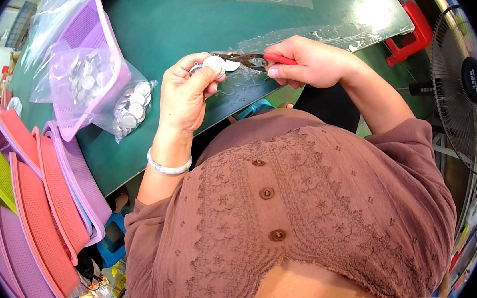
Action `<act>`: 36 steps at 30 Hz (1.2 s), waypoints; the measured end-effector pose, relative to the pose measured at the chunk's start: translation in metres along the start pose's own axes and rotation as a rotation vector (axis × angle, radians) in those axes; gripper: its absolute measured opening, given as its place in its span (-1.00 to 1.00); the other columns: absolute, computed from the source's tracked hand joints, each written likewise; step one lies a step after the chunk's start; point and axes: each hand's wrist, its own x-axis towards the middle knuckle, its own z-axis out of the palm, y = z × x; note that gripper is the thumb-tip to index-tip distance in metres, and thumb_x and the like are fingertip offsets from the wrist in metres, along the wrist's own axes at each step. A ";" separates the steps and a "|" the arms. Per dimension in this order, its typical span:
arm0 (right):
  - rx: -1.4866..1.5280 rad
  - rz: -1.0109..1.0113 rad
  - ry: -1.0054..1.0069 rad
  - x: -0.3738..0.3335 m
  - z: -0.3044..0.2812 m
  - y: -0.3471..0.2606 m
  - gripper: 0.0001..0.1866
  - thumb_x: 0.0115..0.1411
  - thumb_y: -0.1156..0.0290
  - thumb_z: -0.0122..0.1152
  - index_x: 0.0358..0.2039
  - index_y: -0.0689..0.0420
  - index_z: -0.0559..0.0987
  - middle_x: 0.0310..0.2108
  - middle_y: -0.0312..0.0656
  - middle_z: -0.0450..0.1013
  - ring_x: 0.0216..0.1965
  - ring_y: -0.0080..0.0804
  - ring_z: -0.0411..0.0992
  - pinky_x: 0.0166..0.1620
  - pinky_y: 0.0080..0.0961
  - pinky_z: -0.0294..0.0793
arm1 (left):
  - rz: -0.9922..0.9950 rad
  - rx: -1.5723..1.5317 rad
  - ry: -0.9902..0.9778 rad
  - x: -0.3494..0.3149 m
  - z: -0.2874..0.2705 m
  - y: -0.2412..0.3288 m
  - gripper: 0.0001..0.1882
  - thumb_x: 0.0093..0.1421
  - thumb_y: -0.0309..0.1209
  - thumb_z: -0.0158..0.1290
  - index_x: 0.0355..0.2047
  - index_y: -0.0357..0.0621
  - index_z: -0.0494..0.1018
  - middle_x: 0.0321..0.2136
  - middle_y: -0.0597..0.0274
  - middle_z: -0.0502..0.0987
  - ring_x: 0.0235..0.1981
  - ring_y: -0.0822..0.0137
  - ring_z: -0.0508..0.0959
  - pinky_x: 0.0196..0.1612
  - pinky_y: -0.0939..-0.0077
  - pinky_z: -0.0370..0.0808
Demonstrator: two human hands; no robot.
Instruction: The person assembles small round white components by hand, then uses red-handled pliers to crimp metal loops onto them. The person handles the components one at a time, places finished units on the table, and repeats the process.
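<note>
Between the thumb and fingers of my left hand (189,85) are several round, silvery-white discs (214,65), like medals or coins, fanned out a little. My right hand (313,60) is closed around the red handle of a pair of pliers (247,59). The dark metal jaws point left and reach the discs at my left fingertips. Whether the jaws grip a disc or only touch it, I cannot tell. To the left of my left hand, a clear plastic bag (131,109) of similar discs lies on the green table (180,17).
A purple basket (119,74) at the left holds another bag of discs (87,77). Stacked pink, purple and green baskets (38,214) stand left of the table. Clear tape strips (308,36) cross the tabletop. A red stool (411,32) and a fan (465,84) are at the right.
</note>
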 end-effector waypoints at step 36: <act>-0.930 0.114 0.897 0.013 -0.066 0.071 -0.64 -0.01 0.18 0.20 -0.33 0.19 0.43 -0.29 -0.09 0.35 -0.18 -0.13 0.30 -0.11 -0.33 0.30 | 0.033 -0.231 -0.068 0.010 -0.010 0.008 -0.78 0.15 -0.51 -0.08 -0.18 -0.32 0.40 -0.35 0.09 0.49 -0.42 0.44 0.50 -0.33 0.64 0.46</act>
